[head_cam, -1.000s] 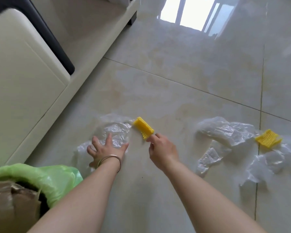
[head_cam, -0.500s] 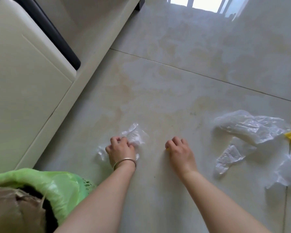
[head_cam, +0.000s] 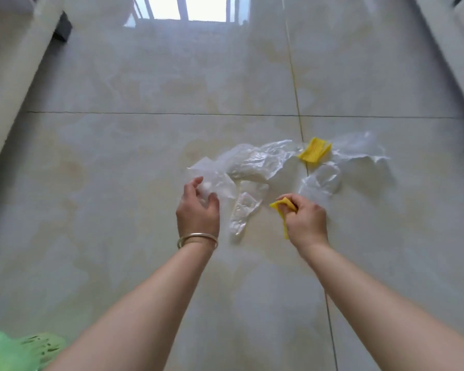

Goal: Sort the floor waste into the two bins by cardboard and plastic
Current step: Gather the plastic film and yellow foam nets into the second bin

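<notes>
Near the centre of the frame, the left hand (head_cam: 198,210) is curled around a crumpled wad of clear plastic (head_cam: 208,189), thumb and fingers closed on it. A metal bangle (head_cam: 197,239) sits on that wrist. Just right of it, the right hand (head_cam: 306,220) is clenched on a yellow piece (head_cam: 283,207), which sticks out above and below the fist. Between the hands a small clear scrap (head_cam: 243,210) lies on the tiled floor (head_cam: 118,183). Above the hands a larger clear sheet (head_cam: 257,160) spreads rightward; a second yellow piece (head_cam: 315,149) lies on the floor at its right end, right of centre, with more clear plastic (head_cam: 359,148) beyond it and another bit (head_cam: 320,180) below. A green-lined bin (head_cam: 16,352) shows at the lower left corner.
</notes>
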